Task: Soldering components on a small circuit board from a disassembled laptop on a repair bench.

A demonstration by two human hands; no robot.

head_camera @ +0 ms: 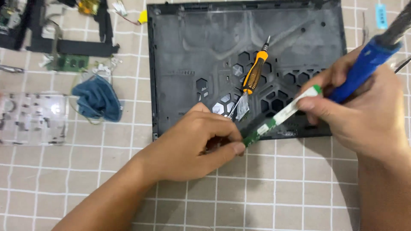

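1. Table [274,188]: covered in a grey cloth with a white grid; everything sits on it.
2. Dusty dark panel [205,38]: flat plastic shell with hexagonal vent holes, fills the 12 o'clock half of the view, its near edge just beyond both hands.
3. Right hand [368,115]: at 3 o'clock, thumb and fingers pinched on the far end of the strip. The same hand also grips a blue-handled tool [364,68] whose dark shaft runs off-frame toward 1 o'clock.
4. Left hand [192,145]: centre, forearm coming in from 7 o'clock. Fingers clenched on the near end of the strip, thumb tip pressed against it.
5. Narrow green circuit strip [274,122]: held between both hands, clear of the table, slanting from centre up toward 2 o'clock, over the panel's near edge. White label patches along its length.
6. Clear plastic tray [32,117]: at 9 o'clock, well apart from the hands, small parts inside, too blurred to identify.
7. Blue cloth [97,99]: crumpled, just beside the tray, toward the panel.
8. Black frame pieces [72,45]: at 10 o'clock, with a small green board [68,63] touching them.
9. Orange-and-black screwdriver [253,73]: lies on the panel, tip toward the left hand, near a small foil patch [242,107].
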